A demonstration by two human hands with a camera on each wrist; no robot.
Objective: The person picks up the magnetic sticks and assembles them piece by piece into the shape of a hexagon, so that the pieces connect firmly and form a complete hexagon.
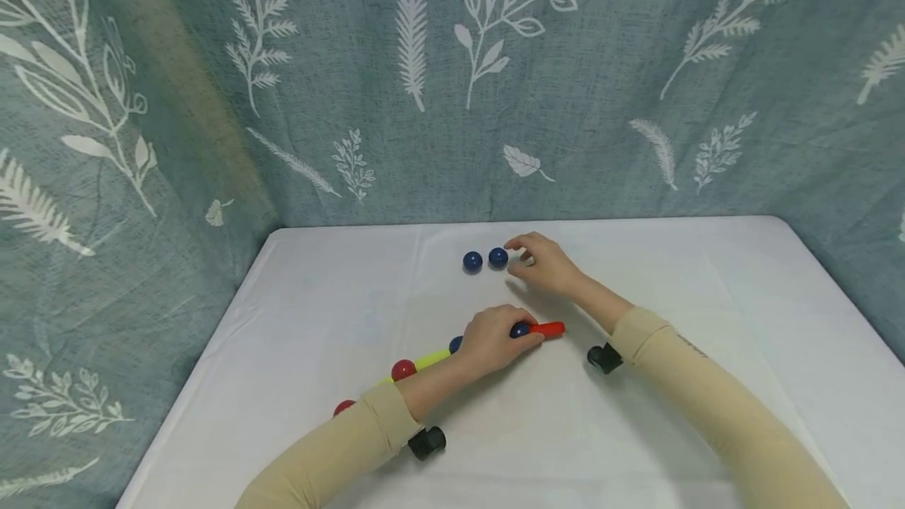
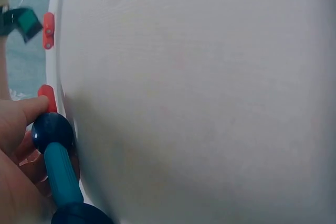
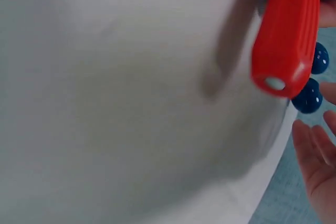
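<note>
Two balls [image 1: 498, 258] near the table's [image 1: 749, 313] far edge; right hand [image 1: 546, 264] loose, empty; left hand [image 1: 492, 340] grips chain [image 1: 433, 360], seemingly steadying it.

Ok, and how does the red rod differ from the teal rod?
The red rod is bright red; the teal rod is blue-green. The red rod has one free end, while the teal rod runs between two dark blue balls. Both are ridged along their length.
</note>
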